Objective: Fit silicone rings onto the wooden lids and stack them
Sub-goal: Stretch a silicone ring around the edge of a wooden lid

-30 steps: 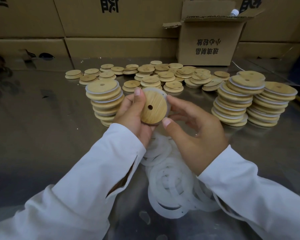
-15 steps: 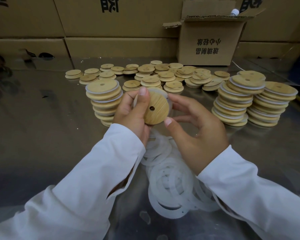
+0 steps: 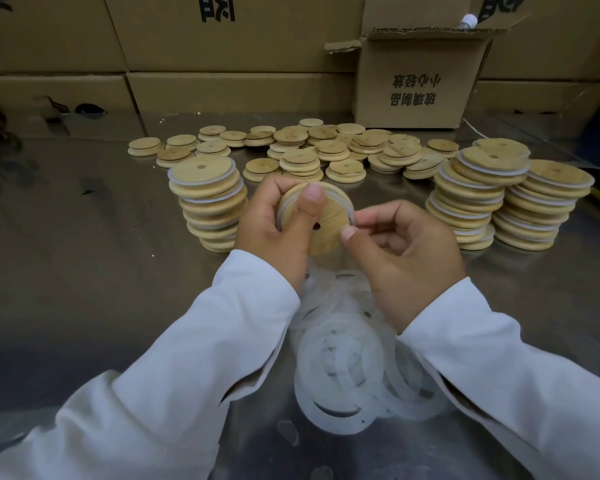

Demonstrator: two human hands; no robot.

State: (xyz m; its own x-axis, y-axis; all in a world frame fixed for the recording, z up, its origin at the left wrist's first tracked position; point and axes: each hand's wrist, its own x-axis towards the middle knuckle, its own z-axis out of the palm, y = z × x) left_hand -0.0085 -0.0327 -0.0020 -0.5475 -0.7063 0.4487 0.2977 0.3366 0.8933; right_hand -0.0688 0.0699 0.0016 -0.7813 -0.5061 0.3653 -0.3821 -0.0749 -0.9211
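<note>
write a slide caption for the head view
Left hand and right hand fit a silicone ring on a wooden lid above loose rings, between finished stacks.

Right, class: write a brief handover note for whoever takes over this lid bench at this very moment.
Left hand grips a wooden lid. Right hand pinches the silicone ring at the lid's right rim; seating looks unfinished.
Loose rings lie heaped on the table below the hands.
Done: three stacks of ringed lids, one left, two right.
Left: seat this ring, stack it, then the bare lids behind.
</note>
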